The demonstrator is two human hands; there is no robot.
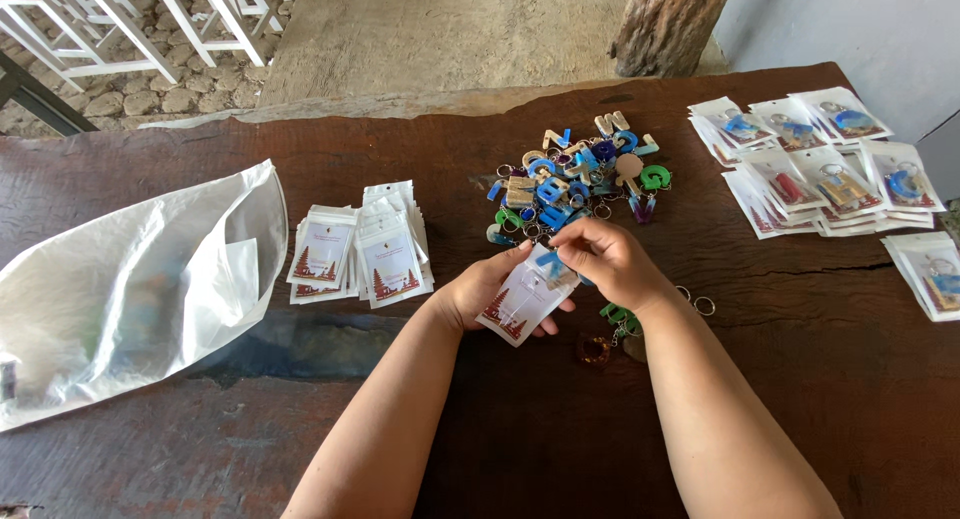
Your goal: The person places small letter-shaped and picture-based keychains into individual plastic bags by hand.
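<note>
The right hand [605,261] covers the top of the small packet [524,297], so the blue charm [553,262] going in there is mostly hidden. Only a bit of blue peeks out under the fingers. I cannot tell what shape it is.

The left hand [492,291] lies under the packet with its fingers curled up around the near edge, holding it. The right hand's fingers are pinched tight on the charm at the packet's mouth.

The packet is in the air just over the dark table [800,379], in the middle, close to the person. It is tilted. Its long side runs from low on the left up to the right, and the open end points up toward the right hand.

Just behind the hands sits a pile of charms [580,179] with rings. A few more charms [615,324] lie half under the right wrist. Empty packets [360,249] are stacked to the left. A big white bag [130,289] lies farther left, cut off at the edge. Filled packets [820,159] lie on the right, some cut off too.
</note>
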